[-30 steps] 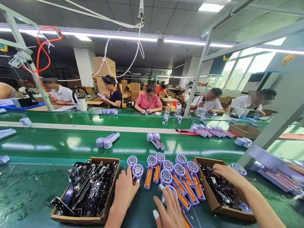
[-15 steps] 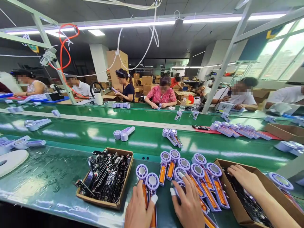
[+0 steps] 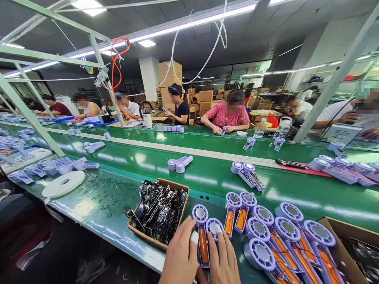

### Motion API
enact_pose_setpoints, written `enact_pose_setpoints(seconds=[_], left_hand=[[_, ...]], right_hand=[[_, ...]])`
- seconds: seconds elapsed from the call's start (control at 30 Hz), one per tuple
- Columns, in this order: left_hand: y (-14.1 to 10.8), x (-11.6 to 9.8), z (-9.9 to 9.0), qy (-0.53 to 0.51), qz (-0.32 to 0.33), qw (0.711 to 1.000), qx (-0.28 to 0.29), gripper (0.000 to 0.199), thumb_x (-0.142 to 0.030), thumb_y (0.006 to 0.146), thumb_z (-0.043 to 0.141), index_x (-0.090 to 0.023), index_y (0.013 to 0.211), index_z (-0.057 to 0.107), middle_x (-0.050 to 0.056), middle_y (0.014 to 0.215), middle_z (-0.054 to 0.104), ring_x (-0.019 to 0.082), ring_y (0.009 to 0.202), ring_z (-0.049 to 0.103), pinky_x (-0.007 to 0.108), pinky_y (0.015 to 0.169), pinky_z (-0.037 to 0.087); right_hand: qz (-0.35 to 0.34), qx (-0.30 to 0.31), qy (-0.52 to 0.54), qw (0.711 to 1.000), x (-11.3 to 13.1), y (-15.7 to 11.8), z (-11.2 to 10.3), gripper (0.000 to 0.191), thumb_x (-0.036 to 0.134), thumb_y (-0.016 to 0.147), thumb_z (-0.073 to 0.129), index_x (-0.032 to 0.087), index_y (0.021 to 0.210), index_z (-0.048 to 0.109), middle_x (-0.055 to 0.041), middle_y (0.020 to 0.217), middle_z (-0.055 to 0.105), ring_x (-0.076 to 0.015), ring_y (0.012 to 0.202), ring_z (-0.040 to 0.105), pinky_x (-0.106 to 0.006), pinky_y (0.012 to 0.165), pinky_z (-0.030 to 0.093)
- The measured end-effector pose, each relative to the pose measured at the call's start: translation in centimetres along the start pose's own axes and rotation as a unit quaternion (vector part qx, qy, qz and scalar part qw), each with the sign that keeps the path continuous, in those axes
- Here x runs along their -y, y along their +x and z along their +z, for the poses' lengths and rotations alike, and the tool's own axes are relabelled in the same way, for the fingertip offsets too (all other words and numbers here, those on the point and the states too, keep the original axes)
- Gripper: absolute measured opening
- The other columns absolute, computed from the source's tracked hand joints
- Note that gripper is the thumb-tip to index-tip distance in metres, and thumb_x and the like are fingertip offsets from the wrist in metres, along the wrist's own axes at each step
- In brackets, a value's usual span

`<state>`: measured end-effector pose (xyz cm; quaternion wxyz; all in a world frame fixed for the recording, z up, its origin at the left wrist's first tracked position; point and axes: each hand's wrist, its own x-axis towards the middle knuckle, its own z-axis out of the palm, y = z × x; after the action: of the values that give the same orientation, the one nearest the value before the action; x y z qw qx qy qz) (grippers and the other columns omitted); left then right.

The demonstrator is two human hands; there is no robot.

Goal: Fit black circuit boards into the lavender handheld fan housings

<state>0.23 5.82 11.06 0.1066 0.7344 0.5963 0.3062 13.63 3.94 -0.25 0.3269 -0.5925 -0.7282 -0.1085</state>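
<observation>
On the green table, a fan lies between the left hand and the right hand, orange cell up; whether either grip pinches it, I cannot tell. It should be light, stiff and slick; hold it by the rim.

Green bench with purple units, boxes, disc

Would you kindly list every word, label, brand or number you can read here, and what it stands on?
No text is legible.
Upper brown cardboard box in the background: faint printing, too small to read.
Orange cylindrical cells: any print is too small.
Black circuit boards: pale marks, unreadable.
</observation>
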Motion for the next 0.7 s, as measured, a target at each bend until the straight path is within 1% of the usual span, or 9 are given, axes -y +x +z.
enact_pose_setpoints(seconds=[0.03,0.1,0.13,0.23,0.33,0.43,0.53,0.63,0.7], left_hand=[[0.7,0.4,-1.0,0.041,-0.009,0.999,-0.008,0.046,-0.007,0.085,0.041,-0.020,0.123,0.062,0.007,0.131,0.065,0.021,0.120,0.061,0.037,0.102,0.052],[2.5,1.8,-2.6,0.138,-0.005,0.990,0.028,0.041,-0.010,0.088,0.039,-0.018,0.121,0.062,0.011,0.129,0.066,0.024,0.121,0.060,0.043,0.105,0.048],[3.5,2.6,-3.0,0.152,-0.004,0.988,0.035,0.041,-0.009,0.089,0.037,-0.014,0.120,0.062,0.015,0.129,0.065,0.026,0.124,0.057,0.046,0.108,0.045],[6.2,4.8,-3.4,0.169,0.031,0.982,0.074,0.043,-0.001,0.081,0.043,-0.013,0.115,0.065,0.015,0.140,0.056,0.030,0.137,0.042,0.050,0.114,0.034],[7.8,5.6,-3.0,0.173,0.077,0.974,0.128,0.040,0.002,0.068,0.054,-0.015,0.101,0.071,0.013,0.144,0.053,0.033,0.141,0.034,0.052,0.115,0.030],[8.9,5.4,-3.0,0.172,0.094,0.969,0.148,0.032,0.002,0.068,0.055,-0.016,0.089,0.072,0.015,0.138,0.058,0.034,0.140,0.036,0.055,0.114,0.029],[9.8,5.7,-3.5,0.159,0.093,0.973,0.138,0.029,0.000,0.077,0.049,-0.015,0.085,0.073,0.014,0.128,0.066,0.031,0.133,0.047,0.052,0.112,0.035],[10.1,6.8,-3.3,0.136,0.088,0.980,0.118,0.030,-0.007,0.086,0.045,-0.016,0.096,0.072,0.013,0.127,0.066,0.027,0.129,0.052,0.047,0.110,0.038],[9.9,7.5,-2.7,0.121,0.089,0.982,0.113,0.030,-0.011,0.084,0.052,-0.017,0.109,0.069,0.012,0.131,0.064,0.027,0.131,0.050,0.049,0.111,0.037]], right_hand=[[0.006,0.003,-0.004,1.000,0.1,-0.1,0.2,0.084,0.025,0.075,0.060,0.012,0.149,0.023,-0.0258,0.137,0.045,-0.0486,0.126,0.043,-0.063,0.094,0.043],[0.022,0.011,-0.004,1.000,0.1,-0.4,0.2,0.089,0.023,0.077,0.059,0.014,0.153,0.013,-0.0249,0.140,0.044,-0.0480,0.128,0.042,-0.063,0.094,0.043],[0.032,0.014,-0.001,0.999,0.1,-0.6,0.1,0.092,0.021,0.077,0.059,0.015,0.154,0.008,-0.0235,0.142,0.043,-0.0478,0.130,0.041,-0.063,0.094,0.044],[0.053,0.028,0.015,0.998,-0.4,-1.2,-0.3,0.099,0.016,0.078,0.059,0.022,0.156,-0.002,-0.0162,0.149,0.039,-0.0489,0.131,0.041,-0.064,0.092,0.045],[0.048,0.034,0.044,0.997,-1.5,-1.8,-0.8,0.097,0.012,0.079,0.055,0.029,0.155,-0.002,-0.0057,0.155,0.032,-0.0470,0.124,0.050,-0.059,0.084,0.053],[0.036,0.020,0.058,0.997,-2.6,-2.2,-1.4,0.097,0.006,0.077,0.052,0.032,0.155,0.001,-0.0001,0.157,0.026,-0.0416,0.115,0.060,-0.050,0.074,0.059],[0.036,0.015,0.055,0.998,-3.4,-2.4,-1.9,0.097,0.002,0.074,0.050,0.035,0.155,0.006,0.0014,0.156,0.027,-0.0374,0.109,0.064,-0.046,0.074,0.062],[0.030,0.018,0.056,0.998,-4.0,-2.4,-2.3,0.096,0.002,0.076,0.049,0.037,0.154,0.006,0.0025,0.156,0.028,-0.0349,0.109,0.065,-0.045,0.077,0.062],[0.023,0.022,0.059,0.998,-4.1,-2.4,-2.5,0.094,0.003,0.077,0.048,0.037,0.154,0.006,0.0022,0.156,0.029,-0.0341,0.110,0.065,-0.044,0.077,0.062]])
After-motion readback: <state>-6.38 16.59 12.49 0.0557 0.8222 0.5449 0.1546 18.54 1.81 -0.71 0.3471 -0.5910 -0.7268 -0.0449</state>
